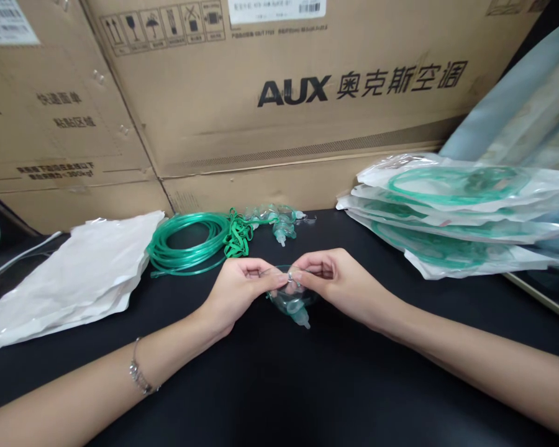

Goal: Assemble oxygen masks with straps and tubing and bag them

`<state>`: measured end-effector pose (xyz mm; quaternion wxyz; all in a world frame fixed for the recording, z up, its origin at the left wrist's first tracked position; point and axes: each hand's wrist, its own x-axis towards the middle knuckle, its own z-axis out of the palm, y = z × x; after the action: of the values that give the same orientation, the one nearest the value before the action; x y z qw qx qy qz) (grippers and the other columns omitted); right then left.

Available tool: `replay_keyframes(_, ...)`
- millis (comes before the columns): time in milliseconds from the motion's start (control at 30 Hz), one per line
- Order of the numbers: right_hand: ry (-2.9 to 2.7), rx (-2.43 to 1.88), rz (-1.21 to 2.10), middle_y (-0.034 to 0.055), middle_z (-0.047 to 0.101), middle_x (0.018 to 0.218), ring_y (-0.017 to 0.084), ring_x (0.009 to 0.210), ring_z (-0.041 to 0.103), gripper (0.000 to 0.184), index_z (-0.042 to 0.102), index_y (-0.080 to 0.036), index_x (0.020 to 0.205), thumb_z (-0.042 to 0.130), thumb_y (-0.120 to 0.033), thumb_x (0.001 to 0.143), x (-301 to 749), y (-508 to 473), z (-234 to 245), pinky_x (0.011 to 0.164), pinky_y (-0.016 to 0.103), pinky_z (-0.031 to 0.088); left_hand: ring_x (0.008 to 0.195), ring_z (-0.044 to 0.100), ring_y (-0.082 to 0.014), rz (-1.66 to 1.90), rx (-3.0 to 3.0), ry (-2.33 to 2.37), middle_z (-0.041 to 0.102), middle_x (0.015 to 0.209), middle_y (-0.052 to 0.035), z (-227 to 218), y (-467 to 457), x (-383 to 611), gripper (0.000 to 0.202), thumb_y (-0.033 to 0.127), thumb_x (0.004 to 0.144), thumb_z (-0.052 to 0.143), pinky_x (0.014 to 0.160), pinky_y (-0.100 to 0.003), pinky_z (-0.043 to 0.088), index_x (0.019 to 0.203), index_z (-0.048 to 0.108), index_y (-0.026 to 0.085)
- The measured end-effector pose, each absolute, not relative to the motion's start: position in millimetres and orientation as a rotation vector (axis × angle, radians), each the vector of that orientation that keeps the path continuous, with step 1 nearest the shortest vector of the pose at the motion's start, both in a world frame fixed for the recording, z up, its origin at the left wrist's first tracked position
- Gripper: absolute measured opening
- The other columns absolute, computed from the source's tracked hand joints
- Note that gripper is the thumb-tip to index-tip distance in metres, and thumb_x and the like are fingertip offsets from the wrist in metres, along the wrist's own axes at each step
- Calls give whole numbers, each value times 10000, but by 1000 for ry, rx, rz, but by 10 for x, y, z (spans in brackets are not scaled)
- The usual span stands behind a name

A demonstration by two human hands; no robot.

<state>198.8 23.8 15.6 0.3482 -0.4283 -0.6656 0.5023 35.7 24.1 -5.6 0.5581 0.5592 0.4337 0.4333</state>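
A clear green-tinted oxygen mask (291,303) is held above the black table, its pale connector pointing down toward me. My left hand (246,284) pinches the mask's upper edge from the left. From the other side my right hand (331,279) pinches the same edge, its thumb close to the left thumb. A small silvery nose clip (289,277) shows between the two thumbs. Fingers behind the mask are partly hidden. Beyond the hands lie a coil of green tubing (190,239), a bundle of green elastic straps (238,233) and more masks (282,225).
White pouches (74,273) lie at the left. On the right rises a stack of clear-fronted bags (456,211) holding green tubing. A large cardboard box (284,136) stands across the back of the black table (279,385). White cables (21,257) run at the far left.
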Motion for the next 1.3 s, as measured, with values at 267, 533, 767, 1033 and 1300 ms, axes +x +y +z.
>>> replay_keyframes(267, -1602, -910, 1604, 9, 644, 660, 94, 643, 582, 200, 642, -118, 709, 690, -309, 673, 2033, 304, 161, 660, 220, 438, 572, 517, -78, 981, 1275, 778, 612, 577, 16, -43, 289, 284, 101, 189, 668, 695, 589, -194, 396, 605, 643, 129)
replay_keyframes(533, -1690, -813, 1676, 23, 652, 720, 92, 685, 583, 273, 637, -100, 782, 692, -346, 677, 2087, 345, 174, 674, 209, 420, 580, 525, -87, 943, 1285, 759, 612, 575, 12, -42, 275, 275, 93, 180, 679, 686, 605, -211, 399, 611, 650, 127)
replay_keyframes(767, -1698, -778, 1692, 2, 619, 635, 76, 601, 548, 229, 628, -96, 742, 686, -311, 691, 2081, 345, 172, 597, 199, 403, 631, 553, -112, 889, 1291, 713, 644, 631, -13, -45, 277, 266, 107, 200, 667, 695, 661, -247, 403, 617, 638, 124)
replay_keyframes(1033, -1546, -684, 1742, -11, 592, 637, 75, 612, 542, 170, 603, -116, 731, 666, -274, 715, 2120, 377, 113, 596, 193, 397, 582, 482, -74, 879, 1264, 672, 602, 608, 12, -42, 297, 248, 98, 203, 662, 698, 557, -205, 332, 630, 647, 126)
replay_keyframes(1300, -1575, -604, 1968, 12, 609, 668, 76, 589, 554, 203, 611, -91, 758, 672, -280, 716, 2121, 374, 83, 593, 208, 414, 678, 568, -88, 831, 1351, 595, 648, 686, 15, -50, 280, 225, 49, 126, 688, 672, 687, -216, 410, 654, 685, 158)
